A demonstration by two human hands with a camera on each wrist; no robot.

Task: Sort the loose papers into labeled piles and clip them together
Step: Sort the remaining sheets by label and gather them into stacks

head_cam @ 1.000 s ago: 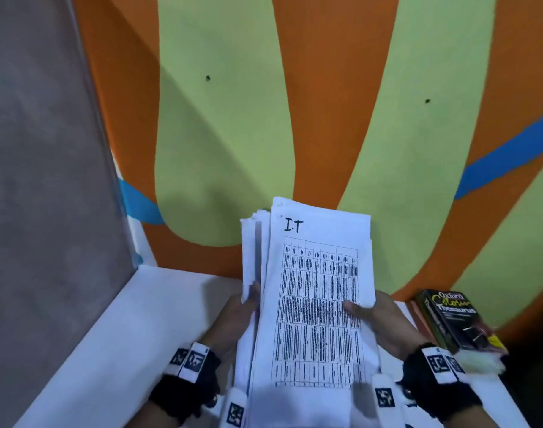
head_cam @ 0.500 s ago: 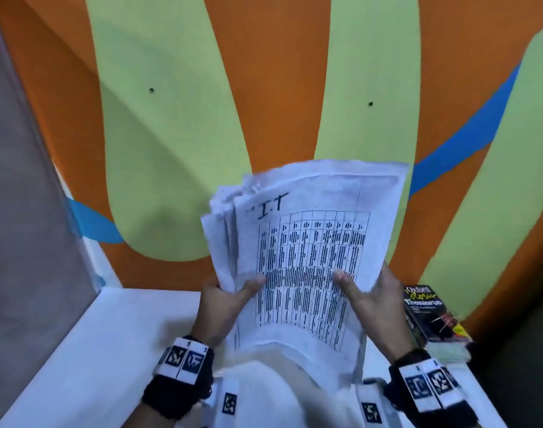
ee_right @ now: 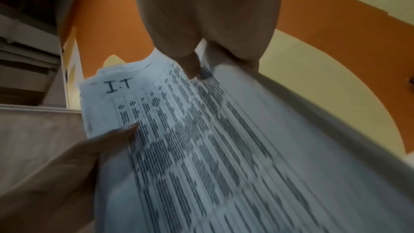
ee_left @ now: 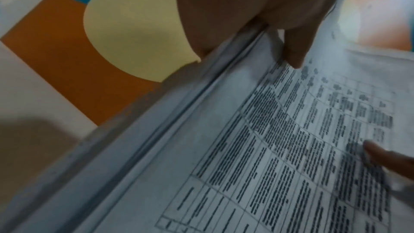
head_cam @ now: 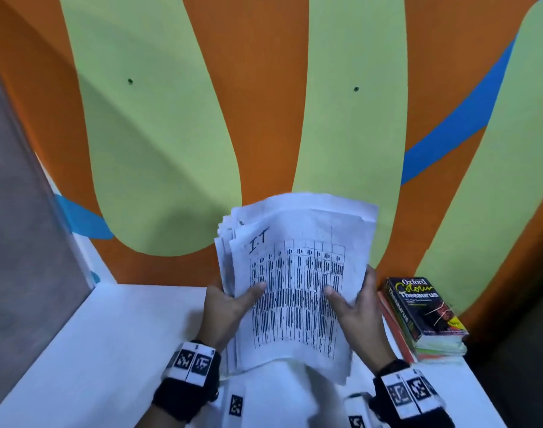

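The stack [head_cam: 295, 282] of papers, top sheet a printed table marked "I.T", is held tilted above the white desk [head_cam: 94, 350], in front of the striped wall [head_cam: 264, 88]. The left hand [head_cam: 225, 307] grips the stack's left edge, thumb on top, fingers behind. The right hand [head_cam: 356, 307] grips the right edge the same way. A thesaurus [head_cam: 424, 307] tops a small pile of books just right of the right hand.
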